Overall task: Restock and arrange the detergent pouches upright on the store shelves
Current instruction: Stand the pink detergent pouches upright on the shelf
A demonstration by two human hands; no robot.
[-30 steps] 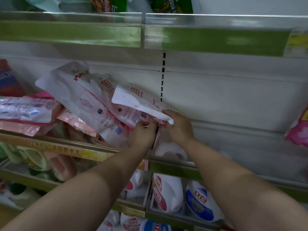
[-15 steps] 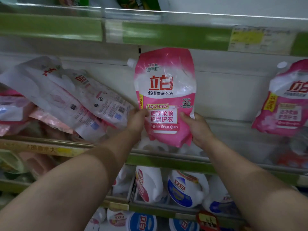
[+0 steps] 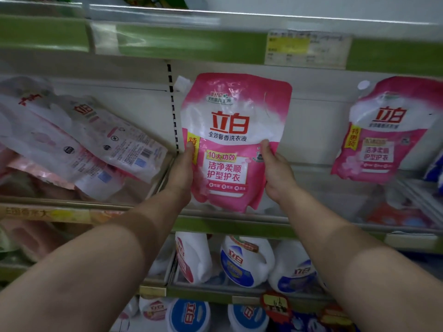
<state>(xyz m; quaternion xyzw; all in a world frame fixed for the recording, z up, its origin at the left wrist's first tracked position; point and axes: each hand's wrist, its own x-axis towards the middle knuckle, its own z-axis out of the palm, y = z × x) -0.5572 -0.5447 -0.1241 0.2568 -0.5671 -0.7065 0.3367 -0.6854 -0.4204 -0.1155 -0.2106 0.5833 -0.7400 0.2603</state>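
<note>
A pink and white detergent pouch (image 3: pixel 233 130) stands upright, front label facing me, in the middle of the shelf (image 3: pixel 230 220). My left hand (image 3: pixel 181 171) grips its left edge and my right hand (image 3: pixel 278 172) grips its right edge, both at mid height. Its bottom hangs at about the level of the shelf's front lip; I cannot tell whether it touches. A second pink pouch (image 3: pixel 383 133) stands upright to the right, leaning a little. To the left, several pouches (image 3: pixel 79 140) lie tilted on their sides, back labels showing.
A clear divider (image 3: pixel 165 178) separates the left pile from the middle bay. A green shelf rail with a price tag (image 3: pixel 306 49) runs overhead. White detergent bottles (image 3: pixel 242 262) fill the shelves below. Blue packs (image 3: pixel 435 168) sit at the far right.
The pouch came off the left pile and was turned upright with its front toward me. Between the last two frames it sank a little toward the shelf, both hands still on it.
</note>
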